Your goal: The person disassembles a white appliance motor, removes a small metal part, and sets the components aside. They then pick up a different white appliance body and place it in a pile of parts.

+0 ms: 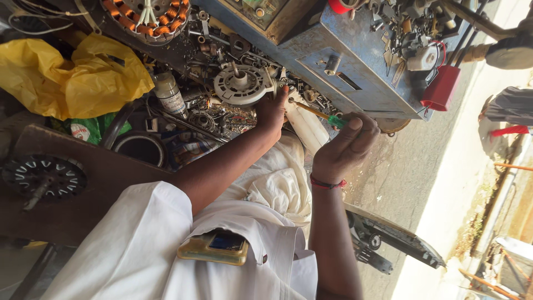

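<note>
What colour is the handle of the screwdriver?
Green, on the screwdriver in the right hand; head view.

Screwdriver (319, 114) tip hidden behind left hand (271, 111) at nine o'clock; copper-wound stator (147, 19) cropped at twelve o'clock edge.

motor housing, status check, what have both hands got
Left hand grips grey motor housing. Right hand holds green-handled screwdriver, tip at housing edge. Loose metal parts crowd the bench.

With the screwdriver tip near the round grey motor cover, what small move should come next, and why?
Probably ease the green-handled screwdriver forward until its tip seats at the motor cover: the left hand grips the cover's edge, and the right hand aims the tool there.
</note>
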